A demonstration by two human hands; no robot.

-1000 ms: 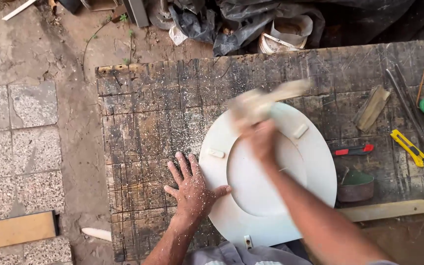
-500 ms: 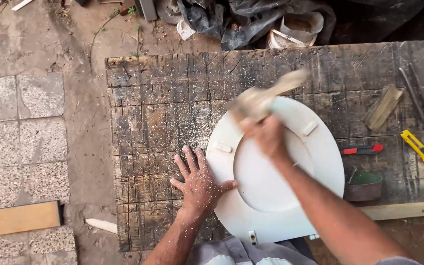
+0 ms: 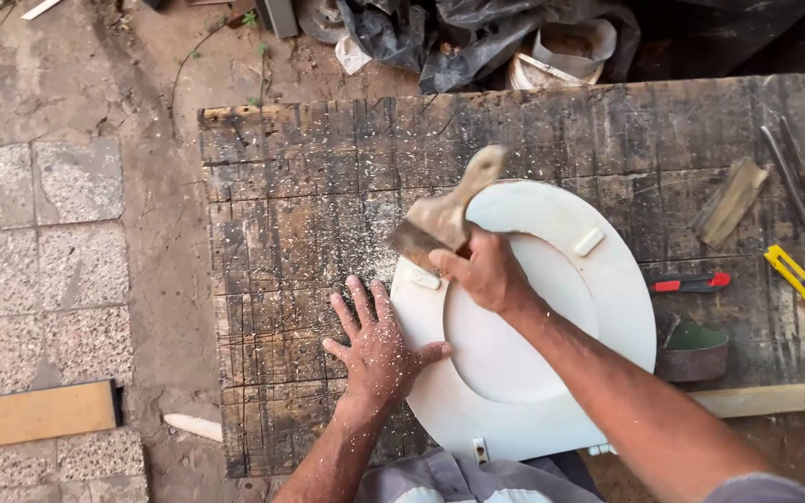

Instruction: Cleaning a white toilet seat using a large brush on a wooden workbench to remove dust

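Right hand [image 3: 484, 272], grip closed on the worn flat wooden-handled brush [image 3: 442, 222], has swept to the white oval plastic seat's [image 3: 552, 373] left rim; left hand [image 3: 376, 346], open, braces it.

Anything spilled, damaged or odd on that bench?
Yes. Pale dust and shavings are scattered across the scarred dark wooden workbench, thickest left of the white oval toilet seat lid, and they speckle the left hand. The right hand holds a worn wooden-handled brush. The lid overhangs the bench's near edge.
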